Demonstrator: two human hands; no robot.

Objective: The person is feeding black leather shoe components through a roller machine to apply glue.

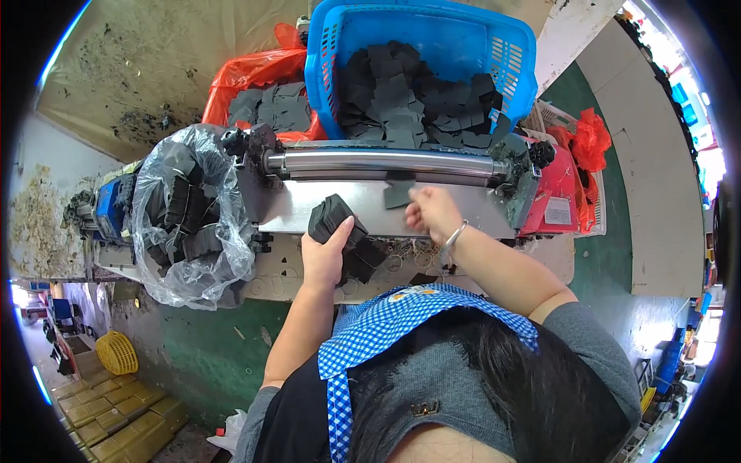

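My left hand (324, 251) is wrapped round a thick stack of flat black pieces (332, 214), held above the front edge of the machine's metal plate (309, 197). More black pieces (363, 258) lie just below that stack, beside my wrist. My right hand (434, 213) is curled, its fingertips at the right edge of a single dark flat piece (397, 194). That piece lies over the plate, its far end close to the shiny steel roller (386, 160). Some motion blur softens the right fingers, which look closed on its edge.
Behind the roller stands a blue basket (421, 17) with many dark pieces. A red bag (258, 65) with grey pieces sits beside it. At left is a clear plastic bag (193, 282) of black stacks. Right of the machine hangs another red bag (593, 139).
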